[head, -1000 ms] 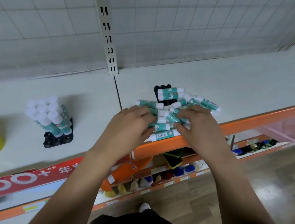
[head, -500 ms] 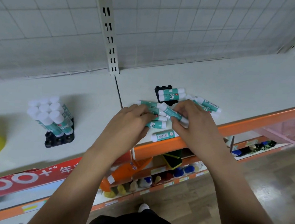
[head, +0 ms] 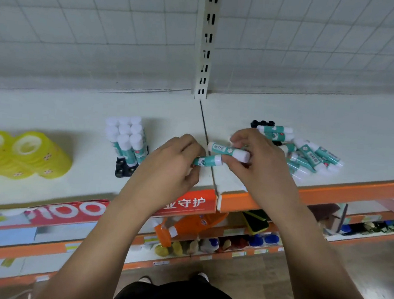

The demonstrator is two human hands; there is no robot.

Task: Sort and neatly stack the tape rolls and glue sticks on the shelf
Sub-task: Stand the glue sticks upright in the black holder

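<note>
Two hands meet mid-frame over the shelf (head: 335,117): my left hand (head: 168,168) has its fingers curled round the lower glue stick (head: 206,161), my right hand (head: 261,163) pinches the upper glue stick (head: 226,150); the loose glue sticks (head: 308,158) lie centre right.

Two held glue sticks (head: 229,151), about eight standing ones (head: 127,141), an uncountable loose pile (head: 308,158), two black holders (head: 123,170), two yellow tape stacks (head: 42,158).

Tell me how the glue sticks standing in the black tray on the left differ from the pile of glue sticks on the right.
The tray sticks stand on end with caps up, while the pile lies flat on its sides. The tray sticks are packed in tidy rows in their black holder, but the pile is scattered at mixed angles, some overlapping. Both are the same teal-labelled, white-capped sticks.
</note>
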